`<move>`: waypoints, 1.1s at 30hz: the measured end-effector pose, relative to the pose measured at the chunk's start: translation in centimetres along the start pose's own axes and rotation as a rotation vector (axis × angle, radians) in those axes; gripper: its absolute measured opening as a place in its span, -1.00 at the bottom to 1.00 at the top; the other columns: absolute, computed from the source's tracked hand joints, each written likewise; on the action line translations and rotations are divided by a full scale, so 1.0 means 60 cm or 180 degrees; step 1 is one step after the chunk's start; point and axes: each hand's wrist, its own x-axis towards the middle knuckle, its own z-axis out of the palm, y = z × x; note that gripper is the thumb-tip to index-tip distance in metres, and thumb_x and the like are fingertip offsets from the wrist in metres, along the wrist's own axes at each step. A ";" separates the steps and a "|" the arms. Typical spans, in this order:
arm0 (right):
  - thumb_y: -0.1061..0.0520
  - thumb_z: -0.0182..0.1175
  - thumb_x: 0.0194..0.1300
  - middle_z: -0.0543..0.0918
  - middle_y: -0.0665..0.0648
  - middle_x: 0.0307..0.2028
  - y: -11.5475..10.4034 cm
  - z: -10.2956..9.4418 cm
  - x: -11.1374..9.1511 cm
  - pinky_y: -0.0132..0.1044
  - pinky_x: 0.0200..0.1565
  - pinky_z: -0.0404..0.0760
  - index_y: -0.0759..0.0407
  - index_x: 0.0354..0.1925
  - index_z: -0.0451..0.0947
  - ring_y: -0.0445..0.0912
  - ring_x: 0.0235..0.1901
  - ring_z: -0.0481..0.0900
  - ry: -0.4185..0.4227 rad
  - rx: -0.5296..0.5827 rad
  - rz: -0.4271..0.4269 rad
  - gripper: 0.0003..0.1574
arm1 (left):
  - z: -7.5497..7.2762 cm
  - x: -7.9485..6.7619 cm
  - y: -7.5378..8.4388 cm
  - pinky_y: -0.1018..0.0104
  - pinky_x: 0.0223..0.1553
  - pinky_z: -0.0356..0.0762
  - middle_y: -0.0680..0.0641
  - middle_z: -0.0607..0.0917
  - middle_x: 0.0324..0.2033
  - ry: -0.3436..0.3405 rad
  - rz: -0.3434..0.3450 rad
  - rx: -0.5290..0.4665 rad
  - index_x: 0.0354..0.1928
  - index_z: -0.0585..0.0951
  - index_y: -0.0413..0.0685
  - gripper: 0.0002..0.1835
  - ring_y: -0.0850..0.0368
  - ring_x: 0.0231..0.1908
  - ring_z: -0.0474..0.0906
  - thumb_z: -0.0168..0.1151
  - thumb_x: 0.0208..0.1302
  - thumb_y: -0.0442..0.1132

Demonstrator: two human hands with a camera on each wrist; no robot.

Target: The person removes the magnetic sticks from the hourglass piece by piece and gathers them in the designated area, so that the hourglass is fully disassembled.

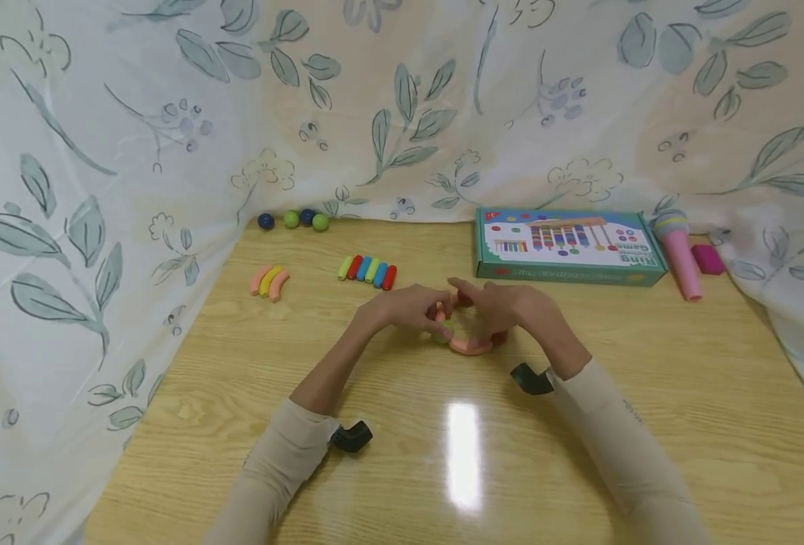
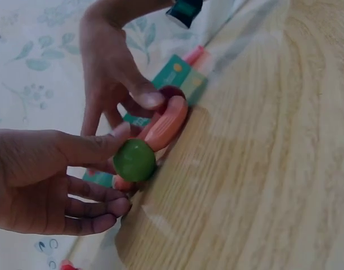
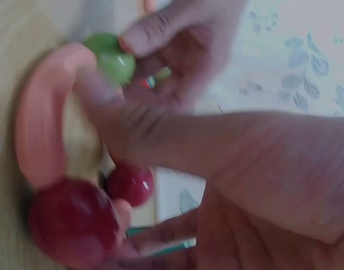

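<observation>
A small ring of curved salmon-pink pieces and balls lies on the table between both hands. My left hand point(image 1: 410, 306) pinches the green ball point(image 2: 134, 160) at the ring's left side, thumb on top and fingers beneath. A curved pink piece point(image 3: 39, 118) runs from the green ball to a red ball point(image 3: 73, 222). My right hand point(image 1: 511, 304) grips the ring's right side, its thumb over the curved piece and its fingers at this red ball. A second red ball point(image 3: 132, 184) sits on the ring's far side. The hands partly hide the ring in the head view.
At the back left lie several blue and green balls point(image 1: 292, 219), with curved pink and yellow pieces point(image 1: 269, 281) nearer. Behind the left hand is a row of short coloured sticks point(image 1: 368, 272). A game box point(image 1: 568, 246), pink microphone point(image 1: 680, 257) and magenta block point(image 1: 708, 259) stand back right.
</observation>
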 end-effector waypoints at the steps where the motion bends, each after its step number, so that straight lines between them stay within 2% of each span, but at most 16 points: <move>1: -0.24 0.41 0.32 0.61 0.36 0.11 0.004 -0.003 -0.001 -0.11 -0.12 0.56 -0.06 0.71 -0.28 -0.06 -0.25 0.57 0.0011 0.0025 -0.0065 0.37 | -0.001 -0.001 -0.002 0.42 -0.22 0.40 0.01 0.59 -0.27 0.0007 -0.0020 -0.0029 0.18 0.55 -0.08 -0.55 0.17 -0.28 0.50 0.35 0.43 0.03; 2: -0.22 0.40 0.35 0.64 0.33 0.05 0.008 -0.006 -0.002 -0.11 -0.11 0.57 -0.01 0.70 -0.27 -0.08 -0.26 0.58 0.0023 0.0056 -0.0112 0.36 | -0.001 -0.001 -0.004 0.41 -0.23 0.41 0.00 0.61 -0.27 0.0031 -0.0037 -0.0040 0.19 0.55 -0.06 -0.56 0.16 -0.29 0.52 0.32 0.45 0.03; 5: -0.16 0.36 0.41 0.67 0.19 0.04 0.018 -0.012 -0.003 -0.17 -0.09 0.56 0.06 0.70 -0.21 -0.15 -0.24 0.56 -0.0007 0.0104 -0.0174 0.26 | 0.002 0.001 -0.011 0.40 -0.29 0.39 0.00 0.59 -0.36 0.0185 -0.0083 -0.0082 0.21 0.50 -0.02 -0.61 0.16 -0.38 0.50 0.21 0.54 0.04; 7: -0.08 0.35 0.42 0.62 0.14 -0.13 0.021 -0.013 -0.003 -0.20 -0.15 0.49 0.03 0.70 -0.21 -0.15 -0.32 0.50 -0.0117 0.0216 -0.0144 0.23 | 0.006 0.004 -0.015 0.41 -0.35 0.34 0.02 0.51 -0.45 0.0361 -0.0123 -0.0071 0.21 0.47 -0.03 -0.62 0.18 -0.45 0.45 0.16 0.57 0.03; 9: -0.02 0.36 0.41 0.60 0.09 -0.10 0.022 -0.014 -0.002 -0.22 -0.14 0.47 0.02 0.69 -0.20 -0.17 -0.32 0.50 -0.0164 0.0331 -0.0146 0.22 | 0.012 0.010 -0.015 0.42 -0.39 0.28 0.05 0.42 -0.50 0.0554 -0.0156 0.0005 0.21 0.46 -0.06 -0.61 0.20 -0.48 0.36 0.17 0.56 0.02; 13: -0.01 0.32 0.44 0.50 0.04 -0.33 0.022 -0.014 -0.001 -0.23 -0.19 0.41 0.04 0.70 -0.23 -0.17 -0.42 0.45 -0.0239 0.0308 -0.0224 0.20 | 0.022 0.020 -0.007 0.41 -0.38 0.28 0.04 0.42 -0.44 0.0798 -0.0269 0.0065 0.28 0.48 -0.15 -0.53 0.18 -0.41 0.38 0.28 0.50 -0.05; 16: 0.00 0.29 0.47 0.47 0.01 -0.48 0.022 -0.013 0.000 -0.26 -0.23 0.40 0.05 0.70 -0.23 -0.17 -0.46 0.45 -0.0284 0.0218 -0.0273 0.17 | 0.026 0.025 0.000 0.39 -0.29 0.35 -0.02 0.53 -0.31 0.0877 -0.0287 0.0098 0.34 0.49 -0.20 -0.49 0.13 -0.31 0.45 0.31 0.47 -0.14; 19: 0.07 0.27 0.48 0.51 0.02 -0.54 0.022 -0.012 0.001 -0.30 -0.30 0.39 0.04 0.70 -0.23 -0.15 -0.48 0.48 -0.0314 0.0244 -0.0272 0.14 | 0.028 0.029 0.001 0.39 -0.23 0.37 -0.05 0.58 -0.23 0.0932 -0.0242 0.0171 0.33 0.51 -0.22 -0.52 0.11 -0.25 0.48 0.30 0.46 -0.21; 24: 0.10 0.26 0.48 0.54 0.03 -0.52 0.022 -0.011 0.002 -0.32 -0.32 0.41 0.03 0.70 -0.25 -0.14 -0.47 0.52 -0.0360 0.0308 -0.0243 0.15 | 0.029 0.033 -0.005 0.45 -0.29 0.31 0.02 0.48 -0.41 0.0950 -0.0123 0.0287 0.21 0.60 -0.21 -0.64 0.18 -0.37 0.43 0.27 0.44 -0.27; 27: 0.10 0.25 0.48 0.53 0.02 -0.52 0.022 -0.012 0.002 -0.33 -0.32 0.42 0.03 0.70 -0.26 -0.15 -0.47 0.53 -0.0377 0.0325 -0.0226 0.15 | 0.030 0.035 -0.008 0.50 -0.40 0.28 0.06 0.41 -0.53 0.0949 -0.0064 0.0223 0.14 0.64 -0.20 -0.70 0.23 -0.50 0.39 0.25 0.42 -0.30; 33: 0.10 0.26 0.48 0.52 0.01 -0.52 0.019 -0.011 0.003 -0.32 -0.31 0.42 0.00 0.71 -0.26 -0.15 -0.46 0.53 -0.0389 0.0379 -0.0173 0.15 | 0.031 0.037 -0.011 0.53 -0.53 0.21 0.10 0.33 -0.64 0.0935 -0.0183 0.0085 0.28 0.63 -0.12 -0.57 0.27 -0.64 0.32 0.25 0.39 -0.32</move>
